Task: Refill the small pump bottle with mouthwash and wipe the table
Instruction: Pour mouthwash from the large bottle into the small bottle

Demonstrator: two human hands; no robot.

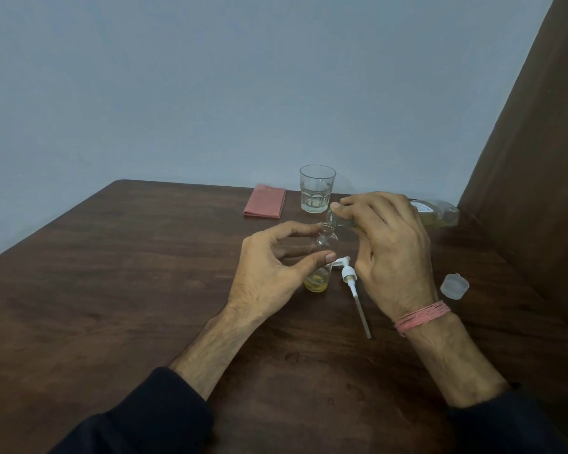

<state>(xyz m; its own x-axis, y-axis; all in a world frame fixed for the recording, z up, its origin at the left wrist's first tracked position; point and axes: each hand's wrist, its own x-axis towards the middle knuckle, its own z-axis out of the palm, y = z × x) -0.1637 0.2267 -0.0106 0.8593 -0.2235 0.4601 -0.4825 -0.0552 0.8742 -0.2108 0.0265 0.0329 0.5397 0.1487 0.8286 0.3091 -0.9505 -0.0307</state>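
While the small pump bottle [322,257] stands upright near the middle of the counter [112,290], its pump head [350,280] is off and lies just beside it at about four o'clock, dip tube pointing toward the person. Only a shallow layer of yellow liquid shows at the bottle's base; the clear body above it looks empty. Refilling is judged to be under way and far from complete.

Left hand [273,267]: thumb and fingers curled round the bottle's body in a steadying grip. Right hand [391,247]: closed round the neck of the mouthwash bottle [436,214], which is tipped nearly flat, its mouth at the small bottle's opening. No stream can be made out.

Outward: the mouthwash cap [454,286] rests on the counter at three o'clock, well apart from the bottle. A drinking glass [317,190] stands at twelve o'clock; a folded pink cloth [265,201] lies at eleven o'clock, untouched.

Remaining, by judgement: finish pouring, refit pump and cap, wipe the counter.
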